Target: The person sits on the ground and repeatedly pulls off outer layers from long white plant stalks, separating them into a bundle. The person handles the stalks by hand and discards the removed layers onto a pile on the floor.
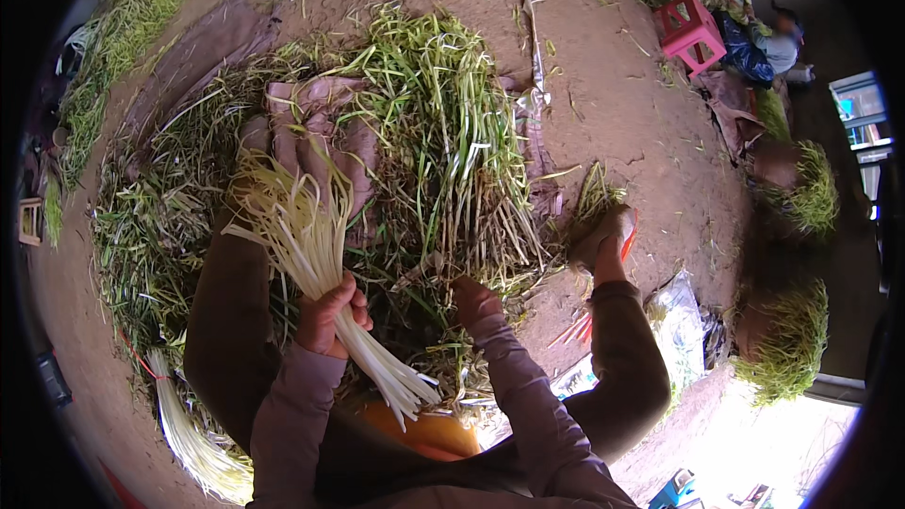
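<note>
My left hand (329, 318) is closed around a bundle of pale blanched leafy stalks (318, 240), possibly garlic chives. Its thin yellowish leaves fan out up and to the left. The white stalk ends (396, 378) slant down to the right between my legs. My right hand (477, 302) reaches to the near edge of a heap of loose green and brown stalks (452, 134). Its fingers are bent down at the debris, and their tips are hidden, so I cannot tell whether they pinch a stalk. Part of the heap lies on a crumpled brownish cloth (322, 95).
Leaf litter (155, 247) spreads left of my legs, with a tied pale bundle (187, 431) at lower left. My right foot (604, 233) rests on the dirt floor (679, 191). A pink plastic stool (691, 34) and a seated person (781, 42) are at upper right.
</note>
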Motion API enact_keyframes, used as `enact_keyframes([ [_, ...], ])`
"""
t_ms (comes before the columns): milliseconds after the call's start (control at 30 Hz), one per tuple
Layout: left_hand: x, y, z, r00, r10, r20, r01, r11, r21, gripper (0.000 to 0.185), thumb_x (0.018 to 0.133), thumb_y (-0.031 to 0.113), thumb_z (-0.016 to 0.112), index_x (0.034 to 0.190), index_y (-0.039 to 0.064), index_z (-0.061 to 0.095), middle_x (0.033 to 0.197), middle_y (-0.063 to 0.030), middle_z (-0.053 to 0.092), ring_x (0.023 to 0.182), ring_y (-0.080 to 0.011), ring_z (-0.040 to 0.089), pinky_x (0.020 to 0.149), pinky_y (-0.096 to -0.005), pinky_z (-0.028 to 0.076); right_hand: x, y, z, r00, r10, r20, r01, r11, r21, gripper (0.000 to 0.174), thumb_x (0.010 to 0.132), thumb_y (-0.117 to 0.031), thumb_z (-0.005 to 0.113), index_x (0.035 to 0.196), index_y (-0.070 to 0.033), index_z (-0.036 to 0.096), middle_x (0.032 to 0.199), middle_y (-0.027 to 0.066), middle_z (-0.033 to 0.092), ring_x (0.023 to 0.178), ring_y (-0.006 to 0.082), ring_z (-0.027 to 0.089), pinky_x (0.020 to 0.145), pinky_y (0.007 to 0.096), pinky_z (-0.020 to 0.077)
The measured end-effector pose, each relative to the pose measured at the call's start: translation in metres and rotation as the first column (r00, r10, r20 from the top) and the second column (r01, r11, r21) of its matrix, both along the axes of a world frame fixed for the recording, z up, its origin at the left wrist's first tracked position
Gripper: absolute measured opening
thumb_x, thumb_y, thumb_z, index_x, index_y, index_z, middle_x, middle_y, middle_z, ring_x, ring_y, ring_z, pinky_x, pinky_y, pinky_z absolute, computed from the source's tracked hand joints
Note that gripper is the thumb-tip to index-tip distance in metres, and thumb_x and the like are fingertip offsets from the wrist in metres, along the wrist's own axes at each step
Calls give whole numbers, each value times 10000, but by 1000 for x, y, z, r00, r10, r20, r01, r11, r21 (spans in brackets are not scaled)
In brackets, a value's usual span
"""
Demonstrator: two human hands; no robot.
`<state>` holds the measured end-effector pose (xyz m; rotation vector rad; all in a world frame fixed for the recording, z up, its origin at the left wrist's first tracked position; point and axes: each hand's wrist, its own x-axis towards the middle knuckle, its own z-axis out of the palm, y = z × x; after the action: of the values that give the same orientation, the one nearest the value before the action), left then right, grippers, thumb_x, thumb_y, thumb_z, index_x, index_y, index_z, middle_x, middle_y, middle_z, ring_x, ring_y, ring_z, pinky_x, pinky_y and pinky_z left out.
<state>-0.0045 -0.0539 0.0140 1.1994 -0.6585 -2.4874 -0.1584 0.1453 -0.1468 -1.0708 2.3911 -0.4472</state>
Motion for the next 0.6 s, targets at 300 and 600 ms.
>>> enact_keyframes([
  [300,-4,15,-10,990,-103,92,104,995,-7,204,791,219,648,877,114,496,678,-43,544,512,-143,523,482,-324,457,-52,-77,-16,915,-400,-52,401,889,222,284,795,-350,513,930,-110,585,826,205,615,801,381,588,683,454,472],
  [600,-4,24,-11,994,-60,91,59,998,11,225,746,128,673,870,69,495,674,-90,566,505,-172,549,462,-320,488,-63,-88,-24,882,-464,85,425,860,284,426,745,-479,533,910,-94,610,860,170,621,829,350,587,735,419,460],
])
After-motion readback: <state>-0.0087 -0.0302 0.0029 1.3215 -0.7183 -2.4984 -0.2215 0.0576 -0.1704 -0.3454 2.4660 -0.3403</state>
